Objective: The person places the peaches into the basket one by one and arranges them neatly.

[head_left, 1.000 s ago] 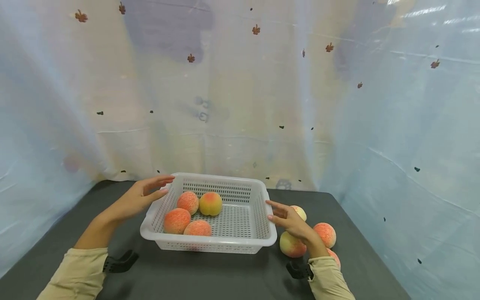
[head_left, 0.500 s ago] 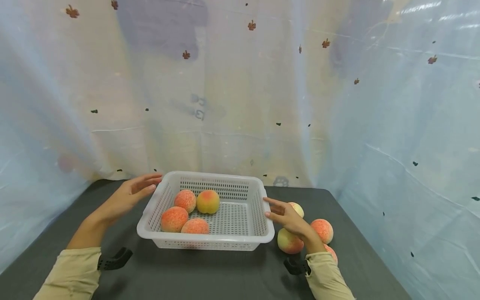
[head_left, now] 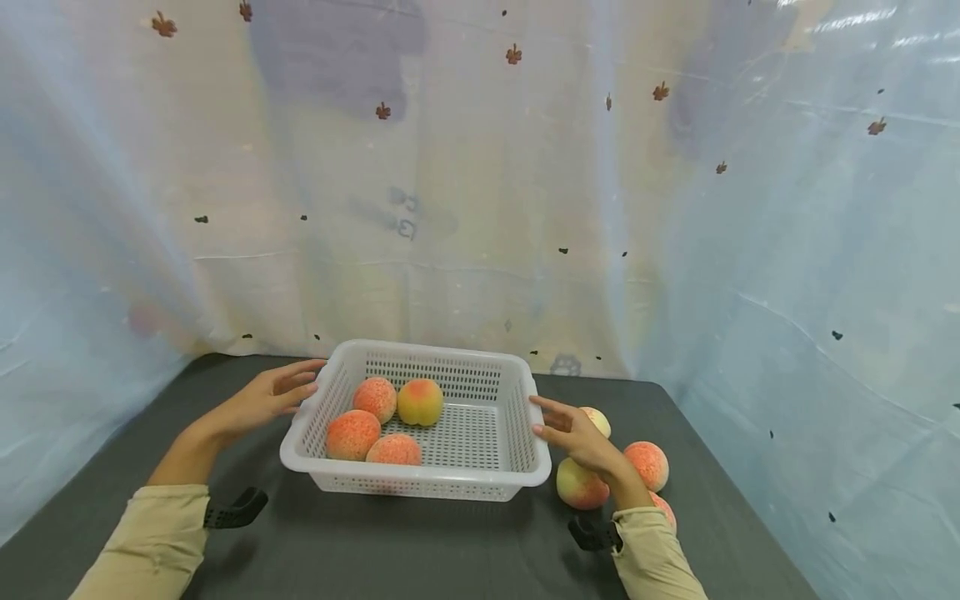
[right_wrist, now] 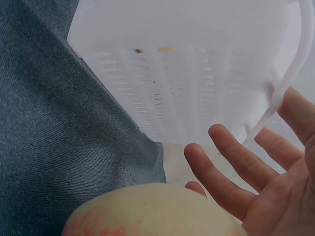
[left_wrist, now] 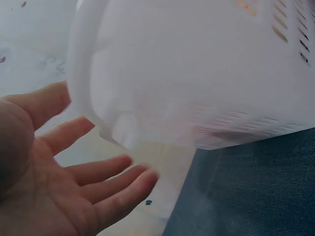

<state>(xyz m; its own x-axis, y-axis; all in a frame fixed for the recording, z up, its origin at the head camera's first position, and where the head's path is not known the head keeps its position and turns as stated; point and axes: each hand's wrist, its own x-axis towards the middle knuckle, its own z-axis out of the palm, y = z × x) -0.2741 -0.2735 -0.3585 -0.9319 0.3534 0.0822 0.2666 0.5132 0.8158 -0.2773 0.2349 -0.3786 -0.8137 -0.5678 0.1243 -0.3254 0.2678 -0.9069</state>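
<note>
A white plastic basket with slotted walls stands on the dark table, holding several peaches. Three are speckled orange-red, such as the front-left peach; a yellow peach lies behind. My left hand is at the basket's left rim with fingers spread. The left wrist view has its thumb tip against the rim and the other fingers extended beneath. At the right rim is my right hand, thumb and fingertips up against the outer edge. In the right wrist view its fingers lie loosely extended beside the slotted end wall.
Several more peaches lie right of the basket, around and under my right forearm: a yellow-red peach, a pale peach and a speckled peach among them. A patterned curtain hangs behind the dark tabletop.
My left hand has shifted left and down from over the basket's back-left rim to the outside of its left rim. The right hand and the peaches keep their places; the head view sways slightly.
</note>
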